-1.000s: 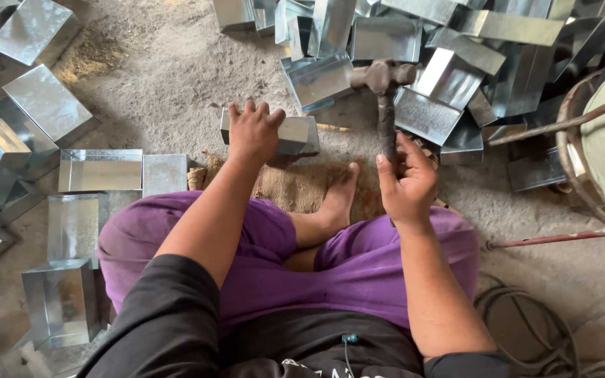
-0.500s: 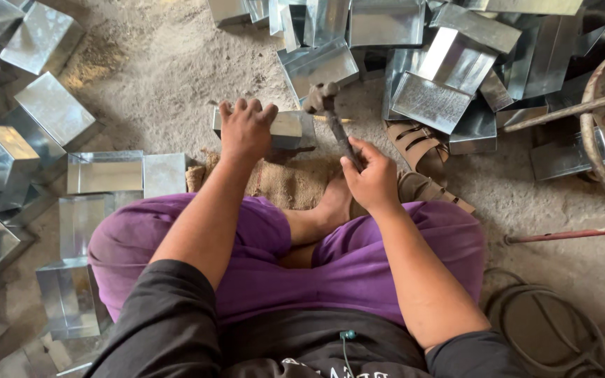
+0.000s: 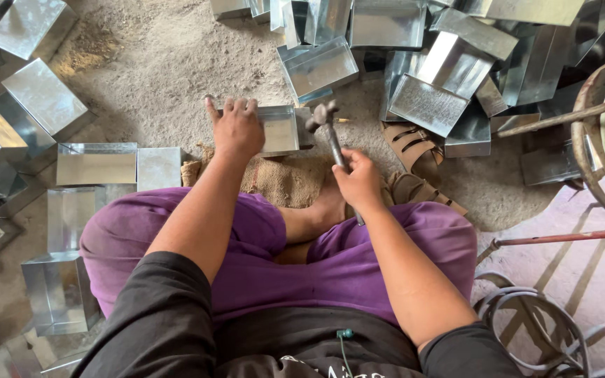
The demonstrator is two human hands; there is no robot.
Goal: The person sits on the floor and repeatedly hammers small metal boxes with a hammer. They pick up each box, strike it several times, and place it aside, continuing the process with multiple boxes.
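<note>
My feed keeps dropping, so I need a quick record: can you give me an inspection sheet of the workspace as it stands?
Surface: sandy ground; a burlap mat lies under the work.
Job's things: one shiny sheet-metal box on the mat; a dark-headed hammer with its head at the box's right edge.
Clutter: finished metal boxes stacked at left and heaped at top right; a brown sandal beside the mat.
Hands: left hand presses flat on the box; right hand has its fingers wrapped round the hammer handle.
Cables: coiled hose or cable at lower right.
Surroundings: rusty metal rods and a round frame at right.
</note>
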